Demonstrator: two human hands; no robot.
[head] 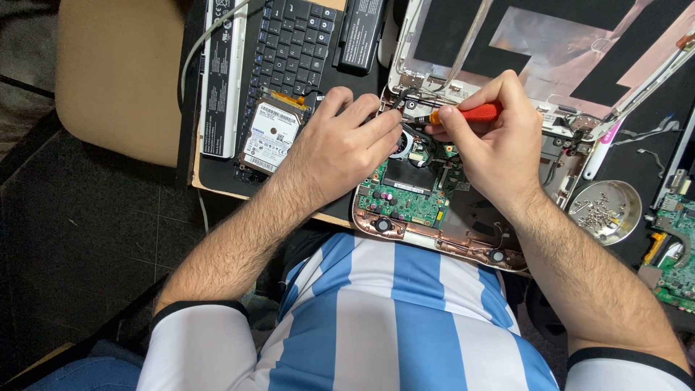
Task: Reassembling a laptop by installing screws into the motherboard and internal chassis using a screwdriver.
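Two hands over the opened laptop: your right hand gripped the orange screwdriver; your left hand pinched beside its tip (contents hidden). A slip risked gouging the green board below.

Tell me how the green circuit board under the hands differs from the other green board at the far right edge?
The circuit board under the hands sits inside an opened laptop shell, while the board at the right edge lies loose on the dark surface. The first shows nearly whole; the second is cut off by the picture's edge. The right hand holds an orange-handled screwdriver above the first, with the left hand beside it; nothing touches the second. Both are green.
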